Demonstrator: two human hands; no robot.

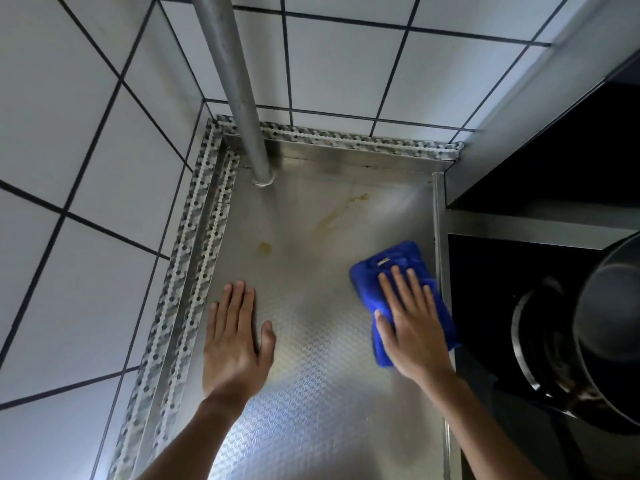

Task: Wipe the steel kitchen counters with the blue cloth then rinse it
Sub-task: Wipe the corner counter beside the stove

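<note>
- The steel counter (pixel 311 393) is embossed with a fine cube pattern and runs into a corner of white wall tiles (pixel 86 202) with dark grout.
- The blue cloth (pixel 391 271), plush microfibre folded into a rough rectangle, lies flat near the counter's right edge.
- The right hand (pixel 412 327) presses on the cloth, fingers straight and slightly spread.
- The left hand (pixel 235 344) rests flat on bare steel, fingers straight and together, holding nothing.
- Yellowish stains (pixel 265 248) mark the metal farther back.
- A round grey metal pipe (pixel 242 98) meets the counter's back corner.
- Patterned tape (pixel 194 271) seals the edges.
- A dark round pot (pixel 602 334) sits to the right.
</note>
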